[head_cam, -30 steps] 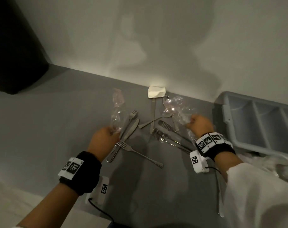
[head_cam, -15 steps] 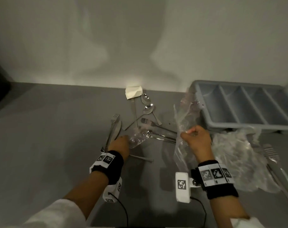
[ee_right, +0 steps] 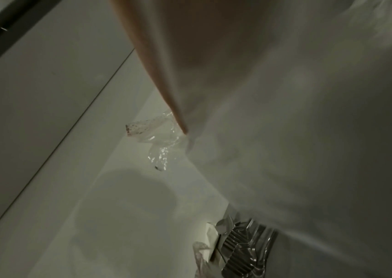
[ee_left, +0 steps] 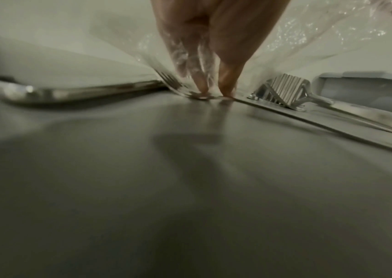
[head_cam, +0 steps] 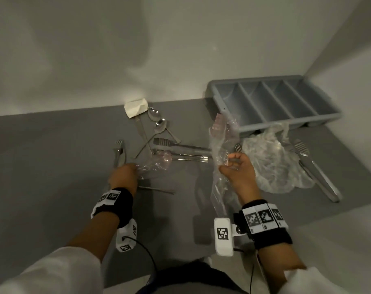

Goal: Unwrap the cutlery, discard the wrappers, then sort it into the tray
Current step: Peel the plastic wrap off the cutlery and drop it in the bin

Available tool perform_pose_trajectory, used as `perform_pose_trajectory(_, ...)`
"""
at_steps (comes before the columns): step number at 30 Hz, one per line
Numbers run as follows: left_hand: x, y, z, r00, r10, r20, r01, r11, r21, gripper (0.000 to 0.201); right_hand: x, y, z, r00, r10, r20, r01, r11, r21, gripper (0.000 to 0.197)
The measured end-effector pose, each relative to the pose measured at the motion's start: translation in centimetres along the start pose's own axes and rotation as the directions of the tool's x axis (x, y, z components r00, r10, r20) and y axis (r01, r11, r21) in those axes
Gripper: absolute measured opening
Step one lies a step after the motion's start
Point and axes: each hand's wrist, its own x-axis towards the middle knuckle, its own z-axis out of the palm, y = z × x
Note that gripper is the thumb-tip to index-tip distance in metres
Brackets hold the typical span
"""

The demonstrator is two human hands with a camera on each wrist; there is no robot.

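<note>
Two hands, each pinching plastic: left hand (head_cam: 125,174) wrapper (head_cam: 157,163) on tabletop (head_cam: 53,166), right hand (head_cam: 238,172) raised wrapper (head_cam: 221,136).

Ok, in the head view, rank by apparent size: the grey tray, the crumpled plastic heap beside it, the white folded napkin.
1. Tray, largest.
2. Plastic heap, clearly smaller than the tray though nearer the camera.
3. Napkin, smallest by far.
</note>
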Motion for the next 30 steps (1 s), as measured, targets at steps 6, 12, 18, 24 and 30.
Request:
perform_pose_trajectory(6, -0.2, 0.6, -1.3, 0.998, 0.014, 0.057, -0.022, 0.990, 0.141, 0.027, -1.3, -0.1, -1.2, 0.999, -0.030, -0.018, 0.030, 1.000, -0.009, 0.033)
perform_pose_trajectory(12, -0.4, 1.3, -1.9, 0.998, 0.044, 0.039, -0.045, 0.999, 0.024, 0.024, -1.0, 0.1, -3.6, 0.999, -0.039, -0.021, 0.038, 0.999, -0.032, 0.036)
perform_pose_trajectory(18, -3.8, 8.1, -5.9, 0.945, 0.141, -0.295, -0.229, 0.929, -0.290, 0.020, -1.3, 1.4, -11.7, 0.994, -0.025, -0.109, 0.031, 0.998, 0.051, 0.032)
perform_pose_trajectory(24, -10.7, 21.6, -1.4, 0.909, 0.378, -0.174, -0.400, 0.679, -0.615, 0.010, -3.4, 4.0, -23.2, 0.970, 0.025, -0.242, 0.001, 0.994, 0.110, 0.034)
perform_pose_trajectory(30, -17.8, 33.8, 8.9, 0.762, 0.631, 0.148, -0.365, 0.606, -0.706, 0.014, -7.6, 8.1, -35.3, 0.850, 0.104, -0.516, -0.055, 0.992, 0.110, 0.034)
